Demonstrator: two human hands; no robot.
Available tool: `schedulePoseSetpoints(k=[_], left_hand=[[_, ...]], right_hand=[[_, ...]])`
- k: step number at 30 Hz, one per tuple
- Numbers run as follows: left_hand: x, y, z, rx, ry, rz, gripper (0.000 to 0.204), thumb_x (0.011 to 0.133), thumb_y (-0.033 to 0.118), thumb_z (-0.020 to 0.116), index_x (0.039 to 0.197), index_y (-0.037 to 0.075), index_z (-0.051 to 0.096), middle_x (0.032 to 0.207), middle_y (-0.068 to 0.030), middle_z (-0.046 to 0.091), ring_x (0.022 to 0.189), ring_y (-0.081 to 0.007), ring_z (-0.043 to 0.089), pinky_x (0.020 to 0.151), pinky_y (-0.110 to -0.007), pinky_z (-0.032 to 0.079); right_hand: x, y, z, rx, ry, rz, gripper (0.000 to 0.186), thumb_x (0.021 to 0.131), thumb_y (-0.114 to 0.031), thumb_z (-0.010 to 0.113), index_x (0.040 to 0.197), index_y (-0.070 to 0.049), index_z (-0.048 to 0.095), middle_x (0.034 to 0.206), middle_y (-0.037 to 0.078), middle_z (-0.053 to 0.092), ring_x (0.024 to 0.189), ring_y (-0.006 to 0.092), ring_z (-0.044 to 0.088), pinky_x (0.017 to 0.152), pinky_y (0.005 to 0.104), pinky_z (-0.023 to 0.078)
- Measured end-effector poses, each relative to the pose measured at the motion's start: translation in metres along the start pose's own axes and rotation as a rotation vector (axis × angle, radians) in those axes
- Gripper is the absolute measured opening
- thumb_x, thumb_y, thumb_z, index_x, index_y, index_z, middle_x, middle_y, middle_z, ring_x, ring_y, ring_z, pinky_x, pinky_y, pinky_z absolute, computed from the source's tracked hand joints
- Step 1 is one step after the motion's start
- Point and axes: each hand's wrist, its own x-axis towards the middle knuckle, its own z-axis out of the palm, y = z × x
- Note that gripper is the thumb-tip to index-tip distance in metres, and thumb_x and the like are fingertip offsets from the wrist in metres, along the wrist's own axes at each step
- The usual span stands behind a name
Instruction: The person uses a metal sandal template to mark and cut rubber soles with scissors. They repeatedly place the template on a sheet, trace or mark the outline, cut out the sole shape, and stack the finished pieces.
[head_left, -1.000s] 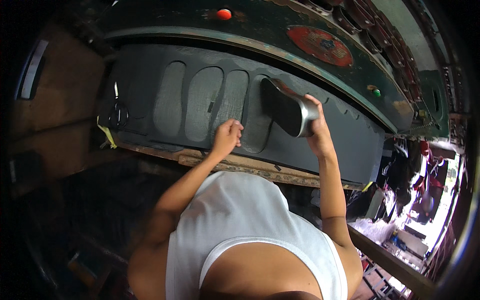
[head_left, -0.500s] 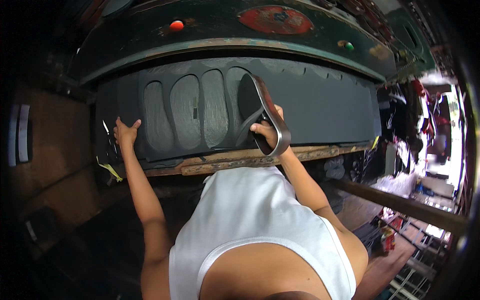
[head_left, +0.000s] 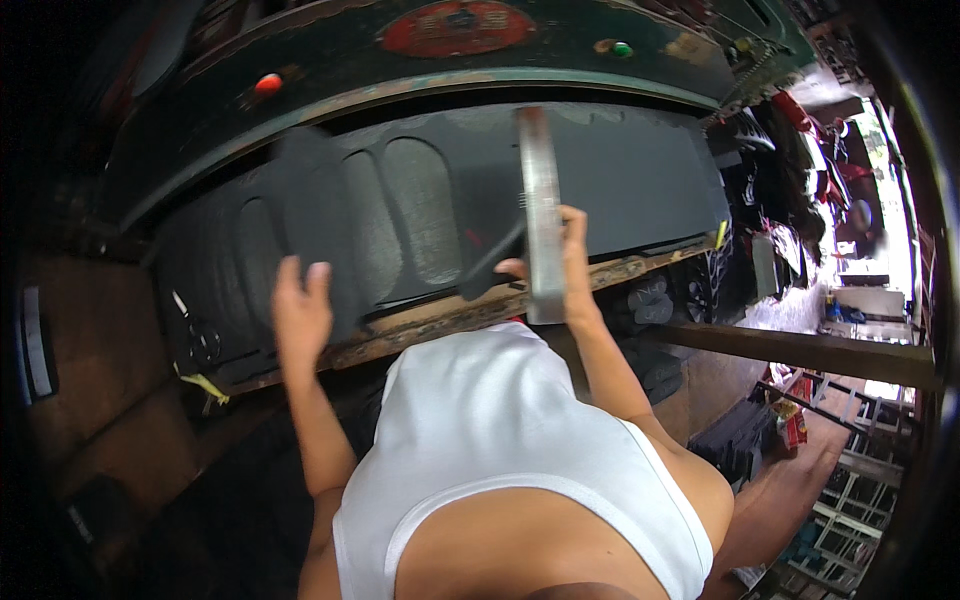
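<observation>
Gripped in my right hand [head_left: 574, 262] is a sole-shaped metal cutting die [head_left: 542, 170], seen edge-on and blurred, with a dark diagonal piece [head_left: 487, 262] beside its lower part. My left hand [head_left: 304, 305] grips a long dark grey foam piece [head_left: 310, 180], smeared by motion, over the left part of a dark grey sheet [head_left: 640, 165]. Several sole-shaped cut outlines [head_left: 422, 205] show on that sheet between my hands.
The wide green machine [head_left: 330, 70] runs behind the sheet, with red and green buttons. Black-handled scissors [head_left: 205, 342] lie at the left end. A wooden edge [head_left: 618, 270] borders the front, a wooden beam [head_left: 780, 345] extends right, and clutter fills the right side.
My right hand has turned the die from face-up to edge-on. My left hand moved left, took hold of a dark piece there, and has lifted it rightward over the sheet.
</observation>
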Motion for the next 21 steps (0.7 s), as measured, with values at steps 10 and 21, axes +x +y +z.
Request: schedulePoseSetpoints(k=[10,21], left_hand=[[-0.031,0.092,0.116,-0.113,-0.687,0.178,0.095,0.080,0.031,0.088,0.143,-0.022,0.041,0.115,-0.0278,0.066,0.103,-0.0283,0.067,0.092,-0.040,0.052],[0.004,0.040,0.072,-0.272,-0.441,0.035,0.095,0.081,0.025,0.088,0.148,-0.019,0.036,0.150,-0.0317,0.049,0.141,-0.0354,0.049,0.120,-0.041,0.034]], right_hand=[[0.019,0.027,-0.053,0.194,-0.229,0.123,0.060,0.084,0.008,0.079,0.128,-0.006,0.040,0.103,0.008,0.057,0.086,0.0149,0.067,0.064,0.0256,0.060],[0.102,0.091,-0.252,-0.525,0.220,-0.074,0.047,0.091,-0.004,0.069,0.132,-0.009,0.047,0.096,0.016,0.067,0.085,0.0318,0.069,0.077,0.0391,0.056]])
